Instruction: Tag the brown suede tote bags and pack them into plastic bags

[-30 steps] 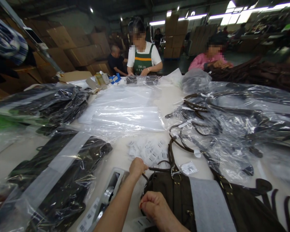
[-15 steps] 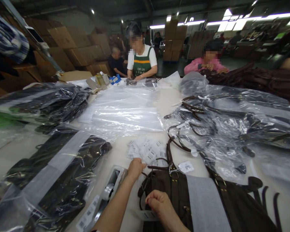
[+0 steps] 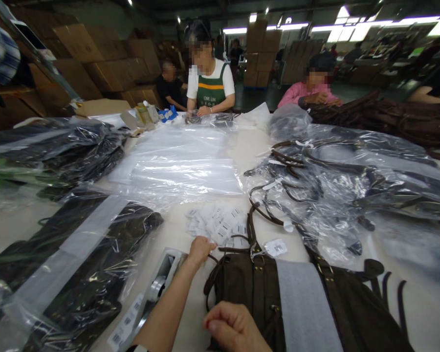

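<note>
A dark olive-brown bag with straps and brass-coloured fittings lies in front of me, a pale paper band across it. At the bag's left corner, my left hand is closed, its fingers pinched at the end of a thin dark strap. Closer to me, my right hand is curled shut over the bag's near left part; whatever its fingers may hold is hidden. Printed white tags lie in a loose pile beyond my left hand. One white tag hangs at the bag's strap ring.
A metal tape dispenser stands beside my left forearm. Plastic-wrapped bags lie left and right. Clear plastic sleeves are stacked ahead. Across the table, a person in a green apron and another in pink are working.
My right hand has moved nearer to me, and the white label seen beside it before is out of sight. My left hand stays by the strap end. The view has shifted slightly.
</note>
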{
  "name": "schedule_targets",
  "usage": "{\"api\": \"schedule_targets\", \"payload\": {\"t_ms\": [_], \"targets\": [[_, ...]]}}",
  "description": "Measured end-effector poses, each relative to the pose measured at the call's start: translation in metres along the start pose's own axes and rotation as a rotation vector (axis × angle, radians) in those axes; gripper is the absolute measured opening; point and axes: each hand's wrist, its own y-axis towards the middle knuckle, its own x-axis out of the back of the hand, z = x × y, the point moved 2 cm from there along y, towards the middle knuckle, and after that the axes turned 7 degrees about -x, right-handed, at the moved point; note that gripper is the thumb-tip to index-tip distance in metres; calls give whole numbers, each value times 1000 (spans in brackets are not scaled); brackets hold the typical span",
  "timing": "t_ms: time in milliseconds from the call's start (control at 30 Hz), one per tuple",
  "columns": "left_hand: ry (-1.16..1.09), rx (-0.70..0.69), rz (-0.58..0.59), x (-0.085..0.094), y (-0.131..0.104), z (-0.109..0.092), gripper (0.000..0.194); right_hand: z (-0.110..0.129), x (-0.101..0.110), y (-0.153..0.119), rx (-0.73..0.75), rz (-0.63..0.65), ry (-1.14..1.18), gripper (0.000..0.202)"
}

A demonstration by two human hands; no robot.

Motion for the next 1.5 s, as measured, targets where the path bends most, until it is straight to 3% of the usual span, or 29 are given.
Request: {"api": "schedule_targets", "payload": {"t_ms": [67, 133, 200, 267, 333, 433, 567, 833, 933, 1133, 1367, 1500], "targets": [[15, -11, -8, 8, -15, -5, 38, -9, 23, -6, -11, -138, -31, 35], [82, -70, -111, 17, -36, -12, 40, -24, 49, -16, -47, -251, -26, 36], [189, -232, -294, 21, -59, -23, 37, -40, 73, -29, -82, -358, 20, 37], [231, -434, -377, 15, -75, -37, 32, -54, 91, -42, -97, -454, 78, 40], [144, -534, -267, -3, -79, -50, 28, -63, 103, -53, -105, -526, 110, 42], [2, -488, -70, -36, -68, -66, 24, -67, 112, -62, -115, -597, 101, 44], [-19, -383, 5, -63, -47, -80, 22, -67, 118, -67, -121, -591, 88, 44], [-186, -315, 129, -72, -23, -83, 17, -65, 128, -68, -134, -522, 109, 44], [-242, -333, 134, -75, -18, -83, 17, -55, 130, -70, -179, -480, 116, 40], [-310, -401, 201, -78, -17, -80, 18, -32, 134, -74, -234, -542, 180, 29], [-327, -537, 334, -66, -25, -83, 24, -33, 139, -54, -243, -450, 338, 25], [-219, -590, 319, -64, -23, -85, 21, -30, 139, -41, -229, -408, 344, 23]]}}
